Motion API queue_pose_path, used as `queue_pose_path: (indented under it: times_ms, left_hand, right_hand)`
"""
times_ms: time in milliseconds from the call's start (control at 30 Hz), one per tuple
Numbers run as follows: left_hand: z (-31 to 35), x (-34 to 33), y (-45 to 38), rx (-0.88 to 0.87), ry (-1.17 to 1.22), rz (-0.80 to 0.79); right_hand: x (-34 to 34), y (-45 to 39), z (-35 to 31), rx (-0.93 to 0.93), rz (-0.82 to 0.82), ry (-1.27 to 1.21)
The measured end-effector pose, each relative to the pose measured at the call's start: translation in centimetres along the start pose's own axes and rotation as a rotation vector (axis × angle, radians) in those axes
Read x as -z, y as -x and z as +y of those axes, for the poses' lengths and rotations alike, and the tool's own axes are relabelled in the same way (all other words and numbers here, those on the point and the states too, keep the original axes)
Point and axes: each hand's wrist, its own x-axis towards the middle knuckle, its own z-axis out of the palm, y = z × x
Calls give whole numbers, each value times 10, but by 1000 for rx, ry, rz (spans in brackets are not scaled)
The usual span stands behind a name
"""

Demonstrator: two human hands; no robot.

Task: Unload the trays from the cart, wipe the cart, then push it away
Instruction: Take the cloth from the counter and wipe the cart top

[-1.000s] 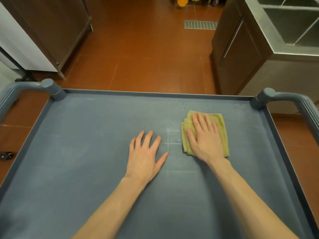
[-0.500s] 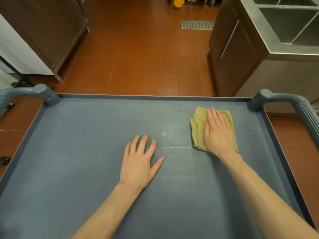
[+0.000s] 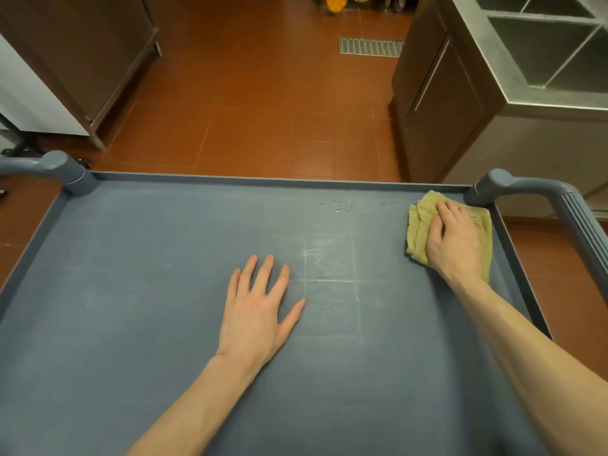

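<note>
The grey-blue cart top [image 3: 138, 291] fills the lower view, with a raised rim and rounded handle posts at its far left [image 3: 62, 171] and far right [image 3: 496, 187] corners. No trays are on it. A folded yellow-green cloth [image 3: 418, 225] lies in the far right corner, close to the right post. My right hand [image 3: 455, 241] presses flat on the cloth, fingers pointing away from me. My left hand [image 3: 258, 311] rests flat on the cart's middle, fingers spread. Pale streaks and a few droplets [image 3: 335, 205] mark the surface between my hands.
Red tiled floor [image 3: 263, 110] lies beyond the cart, with a metal drain grate [image 3: 370, 47]. A steel counter with dark cabinet doors [image 3: 444, 103] stands close at the right. Another dark cabinet [image 3: 82, 51] stands at the left. A yellow object [image 3: 334, 3] sits far back.
My right hand has slid the cloth from the cart's middle to the far right corner. My left hand has stayed flat in place.
</note>
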Motion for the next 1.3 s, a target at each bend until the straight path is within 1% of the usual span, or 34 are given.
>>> queue_pose_path:
  times_ms: [67,133,233,333,433,500,567,733,767,833,933,1033,1300]
  left_hand:
    - [0,-1,0,-2,1,2]
    - [-1,-1,0,-2,6,11]
    - [-2,-1,1,-3,6,16]
    - [-2,-2,1,-2,6,24]
    - [-3,-3,0,1,14,34]
    - [-4,-3,1,4,19,36]
    - [-5,-4,1,7,23,39]
    - [-5,-3,2,5,27,31]
    - [-5,-3,2,3,24,27]
    - [-5,-3,2,0,23,22]
    - [-5,-3,1,-2,20,27]
    - [-4,-3,1,-1,11,33]
    - [-3,-1,1,-8,7,45]
  right_hand:
    - [-13,-5,-24,67,-42,22]
    - [-27,-5,-52,50,-62,33]
    - [-42,6,-95,-6,-48,38]
    - [-57,22,-135,31,-48,34]
    - [-70,34,-166,77,-82,19]
    - [-77,41,-181,148,-107,0]
    - [-82,45,-191,262,-144,-19]
    - [-81,40,-190,676,-315,-13]
    - [-79,38,-187,722,-330,-2]
    - [-75,35,-177,757,-330,18]
    - [-66,30,-152,712,-312,30]
    - [-52,23,-112,610,-273,48]
    - [0,7,3,205,-184,142]
